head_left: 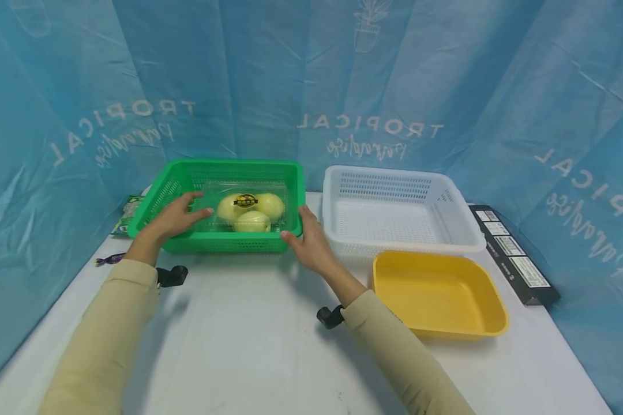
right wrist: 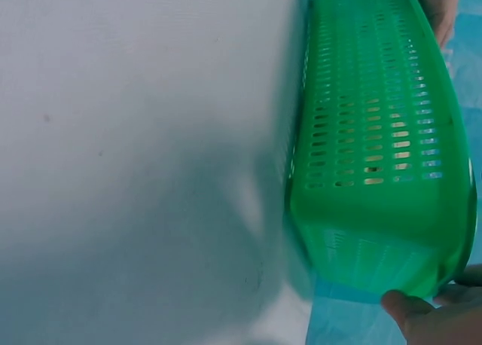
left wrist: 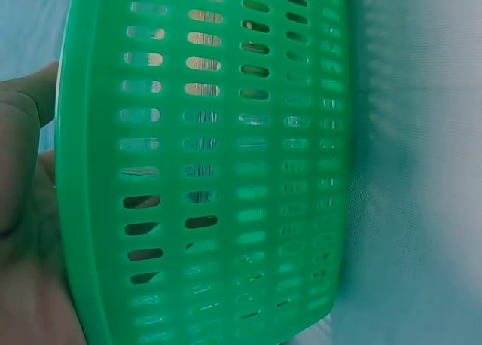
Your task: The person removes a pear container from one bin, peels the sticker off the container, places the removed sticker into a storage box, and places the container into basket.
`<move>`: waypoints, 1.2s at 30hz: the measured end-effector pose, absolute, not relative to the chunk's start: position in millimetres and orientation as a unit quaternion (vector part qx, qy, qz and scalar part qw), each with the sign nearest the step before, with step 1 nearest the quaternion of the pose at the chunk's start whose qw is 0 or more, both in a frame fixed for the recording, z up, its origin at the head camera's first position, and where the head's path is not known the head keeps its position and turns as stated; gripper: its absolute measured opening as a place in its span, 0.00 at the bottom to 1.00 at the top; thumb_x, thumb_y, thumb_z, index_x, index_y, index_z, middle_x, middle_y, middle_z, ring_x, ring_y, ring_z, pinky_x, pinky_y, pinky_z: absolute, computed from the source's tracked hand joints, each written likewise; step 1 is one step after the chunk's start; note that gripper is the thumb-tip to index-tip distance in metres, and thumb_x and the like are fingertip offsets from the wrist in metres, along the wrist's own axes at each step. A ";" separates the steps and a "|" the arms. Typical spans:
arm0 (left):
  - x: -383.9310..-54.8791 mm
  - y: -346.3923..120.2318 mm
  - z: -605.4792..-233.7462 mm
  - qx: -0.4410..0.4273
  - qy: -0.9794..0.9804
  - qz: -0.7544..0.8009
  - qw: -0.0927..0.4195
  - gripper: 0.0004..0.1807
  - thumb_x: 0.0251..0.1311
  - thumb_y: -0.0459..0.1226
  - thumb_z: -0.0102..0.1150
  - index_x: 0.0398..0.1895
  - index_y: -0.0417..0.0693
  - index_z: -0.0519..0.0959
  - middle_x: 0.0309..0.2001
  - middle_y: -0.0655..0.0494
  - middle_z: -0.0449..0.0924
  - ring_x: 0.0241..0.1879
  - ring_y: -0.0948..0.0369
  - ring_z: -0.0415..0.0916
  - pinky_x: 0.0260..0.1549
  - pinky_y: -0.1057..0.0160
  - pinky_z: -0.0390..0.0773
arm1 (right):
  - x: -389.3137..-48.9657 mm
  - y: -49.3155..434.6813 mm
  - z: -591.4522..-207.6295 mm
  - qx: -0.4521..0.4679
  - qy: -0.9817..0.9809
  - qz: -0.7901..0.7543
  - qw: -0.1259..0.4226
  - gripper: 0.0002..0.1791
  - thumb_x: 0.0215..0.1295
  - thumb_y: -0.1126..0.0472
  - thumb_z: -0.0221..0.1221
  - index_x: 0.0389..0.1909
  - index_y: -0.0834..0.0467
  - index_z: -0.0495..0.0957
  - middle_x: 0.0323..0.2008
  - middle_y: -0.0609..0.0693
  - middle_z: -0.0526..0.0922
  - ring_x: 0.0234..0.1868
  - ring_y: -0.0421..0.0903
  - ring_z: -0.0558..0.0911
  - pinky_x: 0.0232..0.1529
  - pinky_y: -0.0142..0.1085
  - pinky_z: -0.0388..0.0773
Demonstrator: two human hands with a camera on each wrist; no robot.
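A green slotted plastic basket (head_left: 225,244) stands at the back left of the white table. Inside it lies a clear plastic box (head_left: 215,222) of pale yellow-green round fruit (head_left: 252,221) with a black and gold label. My left hand (head_left: 175,218) reaches over the basket's front left rim, fingers spread, the tips close to the clear box; whether they touch it I cannot tell. At the front right corner my right hand (head_left: 311,245) holds the basket, thumb at the front and fingers along the right side. In the right wrist view the thumb (right wrist: 407,307) meets the basket's corner.
A white slotted basket (head_left: 402,248) stands right of the green one, with a yellow tray (head_left: 436,294) before it. A long black box (head_left: 514,256) lies at the far right. Left of the green basket are a green packet (head_left: 127,214) and a small purple wrapped item (head_left: 110,259). Blue curtains surround the table.
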State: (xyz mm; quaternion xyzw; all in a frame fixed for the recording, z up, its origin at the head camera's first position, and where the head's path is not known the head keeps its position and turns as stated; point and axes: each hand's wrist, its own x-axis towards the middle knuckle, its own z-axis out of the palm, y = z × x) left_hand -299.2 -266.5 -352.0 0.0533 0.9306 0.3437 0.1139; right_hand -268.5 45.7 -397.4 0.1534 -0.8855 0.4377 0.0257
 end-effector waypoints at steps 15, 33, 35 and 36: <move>-307.4 -263.3 -358.0 0.029 0.925 0.355 0.133 0.42 0.67 0.54 0.46 0.75 0.48 0.40 0.72 0.28 0.39 0.69 0.31 0.43 0.60 0.33 0.58 | -275.6 45.4 -405.0 0.157 -0.889 0.430 0.028 0.42 0.67 0.46 0.53 0.73 0.60 0.48 0.76 0.54 0.44 0.76 0.53 0.47 0.73 0.51 0.51; -321.4 -273.1 -362.5 0.029 0.896 0.408 0.174 0.43 0.66 0.53 0.48 0.76 0.55 0.37 0.74 0.33 0.32 0.70 0.33 0.42 0.60 0.33 0.60 | -280.0 45.9 -410.4 0.156 -0.874 0.460 0.026 0.42 0.67 0.45 0.53 0.74 0.59 0.46 0.76 0.51 0.41 0.76 0.51 0.45 0.74 0.50 0.49; -322.8 -273.9 -362.1 0.029 0.893 0.413 0.178 0.43 0.66 0.53 0.48 0.76 0.56 0.37 0.74 0.34 0.30 0.70 0.33 0.41 0.60 0.33 0.59 | -280.1 46.3 -411.5 0.159 -0.872 0.463 0.026 0.43 0.67 0.45 0.53 0.74 0.59 0.45 0.76 0.50 0.40 0.76 0.51 0.45 0.74 0.50 0.49; -323.3 -274.3 -361.9 0.029 0.892 0.413 0.180 0.44 0.66 0.53 0.48 0.76 0.56 0.37 0.74 0.35 0.29 0.70 0.33 0.41 0.60 0.33 0.59 | -280.2 46.5 -412.0 0.161 -0.871 0.464 0.027 0.43 0.67 0.45 0.53 0.74 0.59 0.45 0.76 0.50 0.40 0.76 0.51 0.45 0.74 0.50 0.49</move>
